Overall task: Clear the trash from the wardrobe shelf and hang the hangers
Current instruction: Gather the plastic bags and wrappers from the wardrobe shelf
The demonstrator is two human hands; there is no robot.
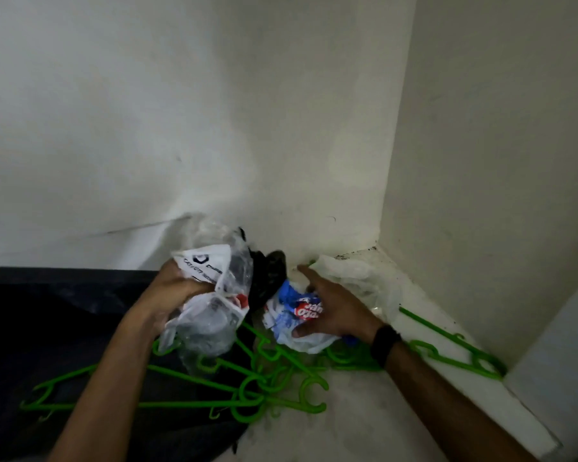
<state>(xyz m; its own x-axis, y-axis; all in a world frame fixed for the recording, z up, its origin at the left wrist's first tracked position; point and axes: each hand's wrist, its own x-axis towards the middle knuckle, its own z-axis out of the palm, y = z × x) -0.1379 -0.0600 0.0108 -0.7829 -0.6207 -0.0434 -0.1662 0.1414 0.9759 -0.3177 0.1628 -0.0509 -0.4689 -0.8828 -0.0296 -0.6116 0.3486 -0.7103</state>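
Currently: trash gathering at the back right corner of the white wardrobe shelf [364, 415]; hangers not yet hung.

Left hand [176, 288] clenches a crumpled wad of clear and white printed plastic bags [214, 295], lifted off the shelf to bundle it. Right hand [331, 311] presses fingers around a crinkled blue-red-white wrapper [297, 315], beside a loose thin translucent bag [357, 278] in the corner. Tangled bright green plastic hangers [247, 388] lie beneath, partly over dark fabric [47, 328] at the shelf's left.
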